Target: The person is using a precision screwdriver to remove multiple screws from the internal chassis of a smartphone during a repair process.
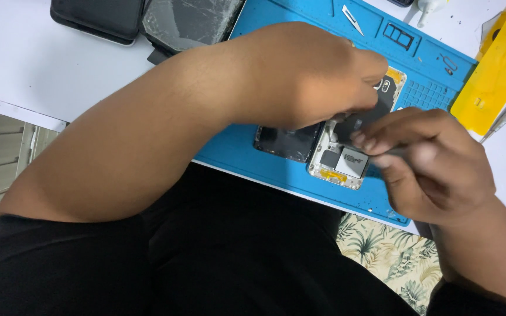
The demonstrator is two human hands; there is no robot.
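We press our left hand (306, 76) down on the opened phone (346, 146) — its grip curled, fingers hidden — which lies on the blue mat (265, 158) on the tabletop (24, 58). Our right hand (428, 164) pinches a thin tool (396, 151) over its insides.

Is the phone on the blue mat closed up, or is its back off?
Back off: the phone lies on the blue mat with internal parts exposed.

A blue mat (265, 158) lies on the white bench (24, 64), beside a yellow sheet (496, 64), a black case (98, 17) and leaf-patterned fabric (393, 251).
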